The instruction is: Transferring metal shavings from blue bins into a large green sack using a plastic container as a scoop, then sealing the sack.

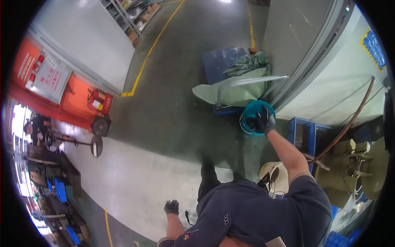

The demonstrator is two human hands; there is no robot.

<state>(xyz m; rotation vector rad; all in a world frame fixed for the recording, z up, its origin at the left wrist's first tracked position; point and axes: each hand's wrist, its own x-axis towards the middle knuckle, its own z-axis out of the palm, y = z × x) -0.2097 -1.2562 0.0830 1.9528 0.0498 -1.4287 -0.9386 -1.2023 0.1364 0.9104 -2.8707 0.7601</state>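
A black glove covers my right hand [267, 122], which reaches forward to the teal bucket [243, 120]. The hand closes over the bucket's right rim, with dark fingers on the inner side. Inside the bucket it is dark, and I cannot make out what lies there. A thin pale handle hangs along its near left side. My left hand [171, 207], also in a black glove, hangs low at my left side above the pale floor. Its fingers are loosely bent and slightly apart, with nothing seen in them.
Just beyond the bucket stands a blue platform trolley [214, 66] with a metal handle [255, 80] and green sacks [242, 91]. A cream bucket [276, 175] and blue crate [302, 131] are at my right. Fire extinguishers [98, 101] stand left, by an orange-red wall panel.
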